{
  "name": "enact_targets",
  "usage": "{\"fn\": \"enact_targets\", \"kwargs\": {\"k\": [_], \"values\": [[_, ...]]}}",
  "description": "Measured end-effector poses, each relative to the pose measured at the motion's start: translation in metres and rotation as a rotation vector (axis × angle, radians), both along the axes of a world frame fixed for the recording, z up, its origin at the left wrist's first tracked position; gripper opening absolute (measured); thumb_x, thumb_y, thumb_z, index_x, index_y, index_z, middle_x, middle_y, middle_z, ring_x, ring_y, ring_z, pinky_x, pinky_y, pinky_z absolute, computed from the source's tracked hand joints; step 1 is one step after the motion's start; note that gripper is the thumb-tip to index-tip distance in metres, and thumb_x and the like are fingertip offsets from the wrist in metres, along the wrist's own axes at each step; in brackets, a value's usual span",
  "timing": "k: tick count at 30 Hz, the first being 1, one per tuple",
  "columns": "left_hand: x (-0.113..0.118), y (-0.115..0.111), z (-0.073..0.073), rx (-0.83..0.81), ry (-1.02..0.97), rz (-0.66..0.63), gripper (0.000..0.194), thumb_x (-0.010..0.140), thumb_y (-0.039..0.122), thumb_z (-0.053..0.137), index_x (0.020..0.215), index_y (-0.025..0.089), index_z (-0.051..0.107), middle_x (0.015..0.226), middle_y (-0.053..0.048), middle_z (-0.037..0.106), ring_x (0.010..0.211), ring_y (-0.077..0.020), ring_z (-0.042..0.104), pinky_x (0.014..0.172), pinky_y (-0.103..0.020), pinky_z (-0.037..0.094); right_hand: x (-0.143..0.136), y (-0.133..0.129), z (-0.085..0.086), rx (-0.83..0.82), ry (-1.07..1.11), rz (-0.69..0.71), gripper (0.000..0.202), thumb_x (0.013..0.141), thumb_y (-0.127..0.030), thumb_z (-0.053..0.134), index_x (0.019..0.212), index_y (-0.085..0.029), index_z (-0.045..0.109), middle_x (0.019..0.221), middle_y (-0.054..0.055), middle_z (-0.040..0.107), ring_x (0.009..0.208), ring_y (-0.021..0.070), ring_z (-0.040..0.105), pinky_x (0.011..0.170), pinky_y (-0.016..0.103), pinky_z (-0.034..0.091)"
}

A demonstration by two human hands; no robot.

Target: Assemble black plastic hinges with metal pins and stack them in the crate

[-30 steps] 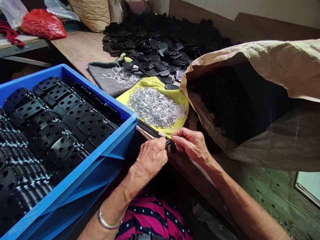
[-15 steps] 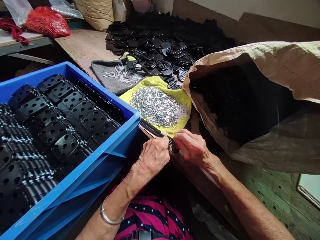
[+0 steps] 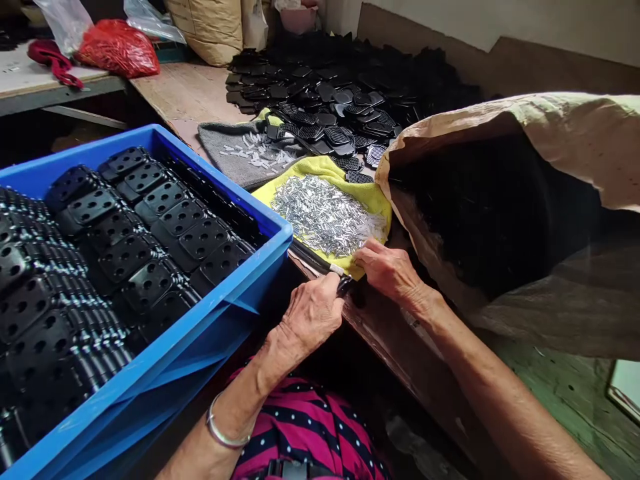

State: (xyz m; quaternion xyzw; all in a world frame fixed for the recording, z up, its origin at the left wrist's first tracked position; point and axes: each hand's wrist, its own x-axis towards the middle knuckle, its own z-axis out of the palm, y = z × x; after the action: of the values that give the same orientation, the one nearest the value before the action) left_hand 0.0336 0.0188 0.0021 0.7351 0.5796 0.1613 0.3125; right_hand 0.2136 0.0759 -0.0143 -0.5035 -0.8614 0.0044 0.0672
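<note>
My left hand [image 3: 315,308] is closed round a small black part [image 3: 345,285] near the front edge of the table, its thumb beside a white-banded black tube [image 3: 320,262]. My right hand [image 3: 387,268] is at the near right rim of the yellow cloth [image 3: 383,203], its fingers bent and pressed together at the edge of a heap of small silvery metal pins [image 3: 325,213]. Whatever its fingertips hold, if anything, is too small to make out.
A blue crate [image 3: 220,293] of stacked black parts stands at the left. Behind the cloth lie a grey cloth [image 3: 215,143] with pale pieces and a heap of black pieces [image 3: 350,87]. A large open sack [image 3: 565,127] is at the right.
My right hand has moved away from my left hand, up to the edge of the metal pins. My left hand keeps hold of the black part. The view has shifted slightly.
</note>
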Motion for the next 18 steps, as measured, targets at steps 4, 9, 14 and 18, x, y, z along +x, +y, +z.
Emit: {"fn": "enact_targets", "kwargs": {"k": [4,9,14,18], "values": [[-0.008,-0.008,-0.004,-0.260,-0.481,0.145,0.022,0.067,0.019,0.059,0.089,0.020,0.055,0.068,0.003,0.057,0.053,-0.0120,0.055,0.049,-0.023,0.043,-0.016,0.002,0.013,-0.044,-0.261,0.034,0.023,0.082,-0.003,0.038,0.086,-0.014,0.059,0.087,0.008,0.060,0.073,0.0162,0.057,0.053,0.026,0.029],[-0.016,-0.021,-0.009,-0.448,-0.902,0.342,0.055,0.057,0.020,0.070,0.109,0.020,0.049,0.069,0.004,0.059,0.044,-0.0108,0.054,0.041,-0.024,0.048,-0.022,-0.003,0.026,-0.011,-0.389,0.081,0.026,0.085,-0.003,0.031,0.093,-0.012,0.054,0.090,0.010,0.058,0.070,0.0192,0.056,0.052,0.029,0.025],[-0.026,-0.033,-0.017,-0.405,-1.032,0.394,0.068,0.056,0.017,0.074,0.119,0.022,0.048,0.072,0.003,0.063,0.048,-0.0095,0.056,0.044,-0.022,0.051,-0.017,-0.004,0.028,-0.040,-0.382,0.161,0.026,0.082,0.002,0.033,0.093,-0.013,0.052,0.094,0.010,0.056,0.076,0.0190,0.056,0.055,0.028,0.027],[-0.030,-0.042,-0.014,-0.477,-1.179,0.443,0.064,0.055,0.016,0.075,0.115,0.019,0.052,0.074,0.002,0.064,0.046,-0.0104,0.055,0.040,-0.026,0.052,-0.018,-0.002,0.030,-0.106,-0.344,0.168,0.027,0.076,0.005,0.037,0.091,-0.012,0.052,0.096,0.010,0.057,0.075,0.0175,0.055,0.056,0.027,0.028]]}}
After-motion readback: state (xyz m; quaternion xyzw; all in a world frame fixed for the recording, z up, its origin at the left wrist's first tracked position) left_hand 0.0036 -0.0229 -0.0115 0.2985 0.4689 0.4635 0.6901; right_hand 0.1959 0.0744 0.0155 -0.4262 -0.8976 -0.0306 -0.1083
